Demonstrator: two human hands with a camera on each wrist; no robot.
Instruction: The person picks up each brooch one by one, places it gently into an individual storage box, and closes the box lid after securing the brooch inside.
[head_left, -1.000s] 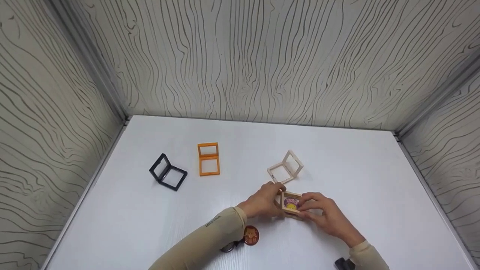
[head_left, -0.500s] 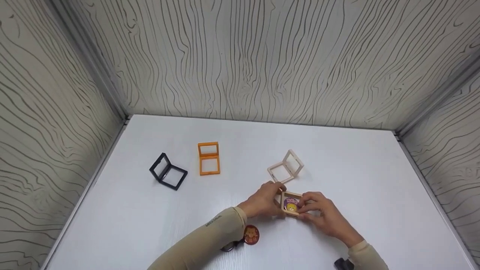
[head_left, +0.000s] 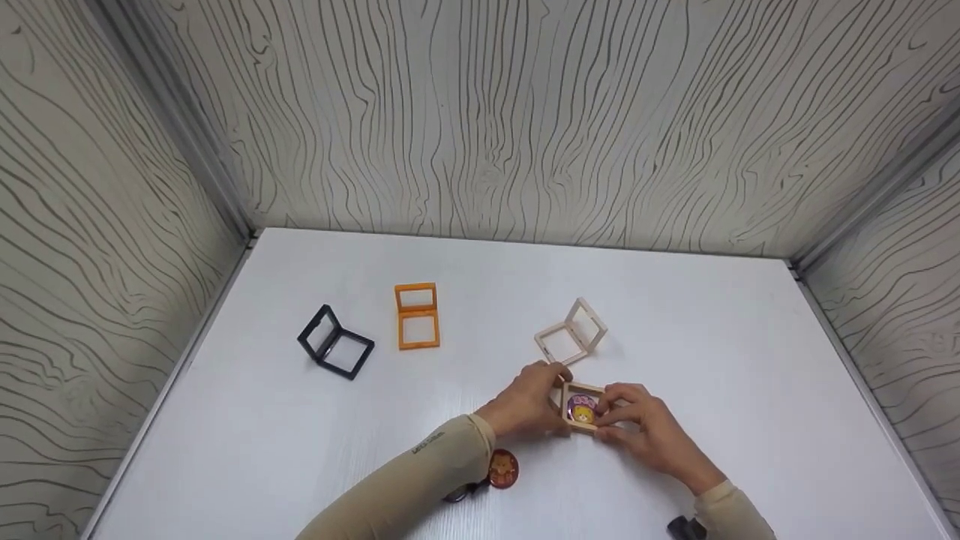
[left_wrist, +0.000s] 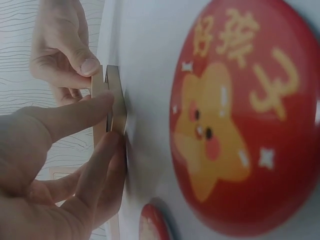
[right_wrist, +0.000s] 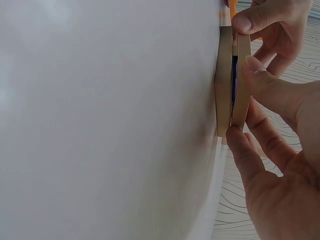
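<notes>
Near the front right of the table, my left hand [head_left: 529,401] and right hand [head_left: 646,429] both grip a small tan square display frame [head_left: 583,429]. The left fingers hold its left side, and the right thumb and fingers pinch its right side. A round purple badge [head_left: 583,409] with a yellow cartoon figure lies inside. The right wrist view shows the frame's two halves [right_wrist: 224,85] almost together, with a narrow gap and a dark purple edge between them. In the left wrist view, a round red badge [left_wrist: 220,130] with a yellow star lies close by.
Three frames stand unfolded on the white table [head_left: 720,337]: a black one [head_left: 360,367], an orange one [head_left: 418,346] and a pale one [head_left: 549,352] just beyond my left hand. Another red badge [left_wrist: 153,226] shows partly. Patterned walls [head_left: 487,112] enclose the table.
The tan frame's upper half has come down closer to the lower half, and more of the badge shows. Both hands stay in nearly the same place.
</notes>
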